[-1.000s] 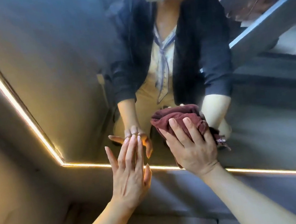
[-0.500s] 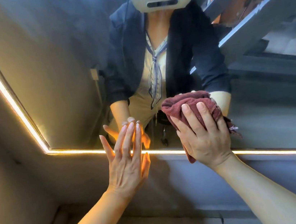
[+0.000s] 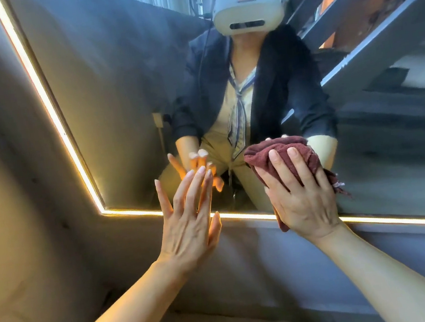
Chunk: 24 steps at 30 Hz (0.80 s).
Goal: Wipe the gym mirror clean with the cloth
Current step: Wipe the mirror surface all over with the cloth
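Note:
The gym mirror (image 3: 122, 97) fills the upper part of the head view, edged by a glowing light strip (image 3: 44, 102). A bunched maroon cloth (image 3: 264, 154) lies against the glass near the mirror's lower edge. My right hand (image 3: 302, 197) presses flat on the cloth with straight fingers spread over it. My left hand (image 3: 189, 220) is open with straight fingers, palm against the glass just left of the cloth, crossing the lower light strip. Both hands are reflected in the glass.
A grey padded wall (image 3: 10, 214) surrounds the mirror on the left and below. The mirror reflects a person in a dark jacket wearing a white headset (image 3: 248, 7), and a staircase (image 3: 379, 39) on the right.
My right hand has slid the cloth to the right and a little up across the glass. The view has tilted up, so more of the mirror shows. My left hand stays flat on the glass.

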Available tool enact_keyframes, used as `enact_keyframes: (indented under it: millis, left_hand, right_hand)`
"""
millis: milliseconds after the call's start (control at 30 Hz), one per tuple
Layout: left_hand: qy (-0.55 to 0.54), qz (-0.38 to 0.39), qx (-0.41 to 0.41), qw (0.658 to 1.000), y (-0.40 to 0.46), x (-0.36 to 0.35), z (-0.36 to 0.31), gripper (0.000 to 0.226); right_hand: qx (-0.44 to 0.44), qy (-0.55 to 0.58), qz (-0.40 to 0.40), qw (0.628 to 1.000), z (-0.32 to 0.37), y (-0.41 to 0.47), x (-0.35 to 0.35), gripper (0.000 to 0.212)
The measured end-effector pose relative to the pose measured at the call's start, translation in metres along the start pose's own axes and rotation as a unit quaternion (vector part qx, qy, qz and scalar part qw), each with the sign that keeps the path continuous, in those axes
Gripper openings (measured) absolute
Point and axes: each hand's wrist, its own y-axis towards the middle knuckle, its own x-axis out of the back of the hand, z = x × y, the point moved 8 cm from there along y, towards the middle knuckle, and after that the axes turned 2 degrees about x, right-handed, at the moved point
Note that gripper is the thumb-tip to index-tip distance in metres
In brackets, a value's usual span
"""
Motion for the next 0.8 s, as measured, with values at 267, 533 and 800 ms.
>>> enact_keyframes:
  millis: [267,533,800]
  left_hand:
    - [-0.009,0.042,-0.031,0.999,0.029,0.034,0.010,0.081]
    - [0.017,0.081,-0.053,0.995,0.014,0.029,-0.027,0.088]
    - [0.004,0.060,-0.018,0.998,0.106,0.079,-0.074,0.094]
  right_hand:
    - [-0.067,0.006,0.026,0.997,-0.034,0.038,0.021,0.055]
    - [-0.099,-0.019,0.050,0.994,-0.066,0.008,0.034,0.060]
    - [-0.085,-0.015,0.008,0.996,-0.155,0.035,0.092,0.071]
